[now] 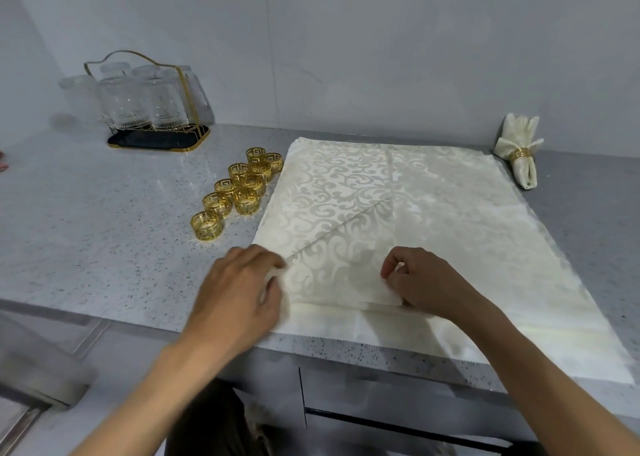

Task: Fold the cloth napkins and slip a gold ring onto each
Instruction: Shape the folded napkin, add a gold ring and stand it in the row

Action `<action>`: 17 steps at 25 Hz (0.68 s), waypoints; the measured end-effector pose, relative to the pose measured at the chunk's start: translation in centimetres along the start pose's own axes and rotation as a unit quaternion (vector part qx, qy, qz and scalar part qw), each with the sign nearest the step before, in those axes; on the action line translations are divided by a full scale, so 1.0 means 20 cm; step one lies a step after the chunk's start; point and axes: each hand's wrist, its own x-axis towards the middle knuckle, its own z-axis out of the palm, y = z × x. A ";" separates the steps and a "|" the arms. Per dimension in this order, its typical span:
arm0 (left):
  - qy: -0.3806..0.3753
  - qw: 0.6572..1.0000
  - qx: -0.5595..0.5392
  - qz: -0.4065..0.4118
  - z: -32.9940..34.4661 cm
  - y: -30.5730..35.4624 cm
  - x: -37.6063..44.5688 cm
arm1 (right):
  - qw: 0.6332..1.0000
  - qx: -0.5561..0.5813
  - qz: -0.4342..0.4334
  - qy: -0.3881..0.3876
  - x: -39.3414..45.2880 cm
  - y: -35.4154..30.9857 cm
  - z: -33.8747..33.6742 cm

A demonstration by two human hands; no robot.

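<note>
1. At the near edge of a speckled grey table [104, 233], a person's left hand [239, 292] pinches the near-left part of a cream patterned napkin [433, 220], fingers curled round the cloth.
2. The right hand [420, 284] grips a folded-over flap of the same napkin, thumb and fingers closed on its edge; the flap's diagonal fold runs up and away from the left hand.
3. The napkin lies spread flat across the table's right half, its zigzag-cut hem just over the front edge.
4. Just left of it stand gold rings [239, 192], clustered in two rough rows.
5. Far right, near the wall, lies a finished napkin [519, 150], bunched and banded by a gold ring.
6. Far left, a gold-wire rack [152, 109] on a black tray holds clear glasses.
</note>
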 end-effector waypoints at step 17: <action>-0.187 0.980 0.055 0.045 0.39 0.16 0.27 | 0.963 -0.224 -0.102 0.108 0.48 0.01 0.11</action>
